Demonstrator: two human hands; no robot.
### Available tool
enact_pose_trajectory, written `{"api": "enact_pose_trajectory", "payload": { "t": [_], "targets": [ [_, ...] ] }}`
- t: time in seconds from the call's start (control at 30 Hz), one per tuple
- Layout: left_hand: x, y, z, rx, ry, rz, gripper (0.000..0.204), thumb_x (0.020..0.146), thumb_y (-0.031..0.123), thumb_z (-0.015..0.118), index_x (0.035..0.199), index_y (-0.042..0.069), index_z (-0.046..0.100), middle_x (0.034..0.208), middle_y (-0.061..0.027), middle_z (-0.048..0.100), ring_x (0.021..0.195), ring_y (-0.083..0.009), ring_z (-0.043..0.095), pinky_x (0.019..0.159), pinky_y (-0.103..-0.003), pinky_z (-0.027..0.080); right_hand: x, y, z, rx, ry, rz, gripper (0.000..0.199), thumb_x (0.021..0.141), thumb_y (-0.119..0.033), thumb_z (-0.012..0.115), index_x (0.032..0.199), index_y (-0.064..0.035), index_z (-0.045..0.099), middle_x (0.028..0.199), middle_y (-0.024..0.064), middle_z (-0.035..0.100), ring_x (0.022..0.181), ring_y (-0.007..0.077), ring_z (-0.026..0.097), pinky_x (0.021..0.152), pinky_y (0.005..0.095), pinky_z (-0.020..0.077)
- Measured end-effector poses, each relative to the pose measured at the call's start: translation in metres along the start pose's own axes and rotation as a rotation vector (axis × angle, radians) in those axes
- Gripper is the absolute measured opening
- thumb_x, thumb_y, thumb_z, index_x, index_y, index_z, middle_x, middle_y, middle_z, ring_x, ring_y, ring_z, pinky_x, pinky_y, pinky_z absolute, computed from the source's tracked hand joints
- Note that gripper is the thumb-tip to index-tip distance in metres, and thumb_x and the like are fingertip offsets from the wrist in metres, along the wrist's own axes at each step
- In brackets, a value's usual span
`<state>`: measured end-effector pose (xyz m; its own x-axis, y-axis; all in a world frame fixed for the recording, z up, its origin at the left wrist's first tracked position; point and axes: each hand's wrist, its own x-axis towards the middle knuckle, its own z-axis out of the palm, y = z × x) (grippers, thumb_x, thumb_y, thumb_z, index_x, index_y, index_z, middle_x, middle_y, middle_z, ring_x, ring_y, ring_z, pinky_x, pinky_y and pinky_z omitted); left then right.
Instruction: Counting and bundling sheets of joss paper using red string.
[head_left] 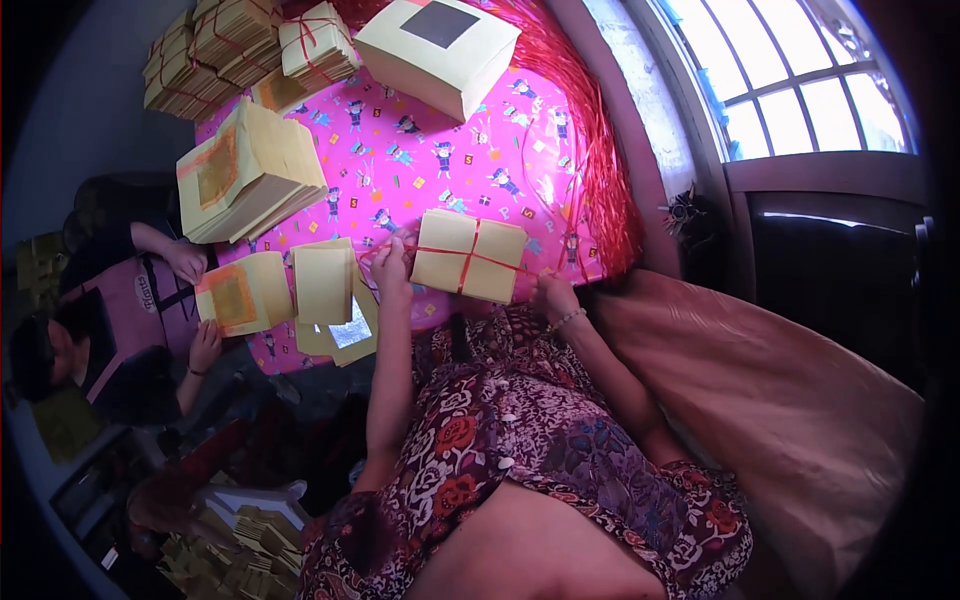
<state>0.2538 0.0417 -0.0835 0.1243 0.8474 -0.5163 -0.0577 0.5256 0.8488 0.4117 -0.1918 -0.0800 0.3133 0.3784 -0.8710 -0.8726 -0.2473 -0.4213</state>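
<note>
- Pink patterned table cover (440, 150) spreads ahead of both hands; stacks crowd it, so a tug on the string could shove neighbours.
- Big loose paper stack (245, 180) sits up-left of the left hand, fanned at the edge, looks likely to slide if bumped.
- Yellow paper bundle (470, 257) lies between the hands, crossed by red string (490, 260); uneven pull could skew sheets or slip the string off a corner.
- Loose yellow sheets (325, 285) just left of the left hand: elbow sweep risk.
- Left hand (392, 268) closed, pinching the string at the bundle's near-left edge.
- Right hand (553, 296) closed at the bundle's right corner; can't tell whether it grips string or paper.
</note>
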Motion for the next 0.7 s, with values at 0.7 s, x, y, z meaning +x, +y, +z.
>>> {"api": "enact_pose_trajectory", "payload": {
  "t": [0.7],
  "targets": [
    [0.061,-0.039,-0.008,0.644,-0.388,-0.054,0.043,0.091,0.038,0.050,0.105,-0.001,0.063,0.085,-0.0060,0.066,0.072,-0.0136,0.061,0.063,-0.028,0.047,0.093,0.054,0.027,-0.269,0.384,-0.462,0.025,0.084,-0.020,0.062,0.069,-0.0038,0.049,0.059,-0.0001,0.048,0.055,0.0087,0.043,0.051,0.0273,0.0370]
  ]
}}
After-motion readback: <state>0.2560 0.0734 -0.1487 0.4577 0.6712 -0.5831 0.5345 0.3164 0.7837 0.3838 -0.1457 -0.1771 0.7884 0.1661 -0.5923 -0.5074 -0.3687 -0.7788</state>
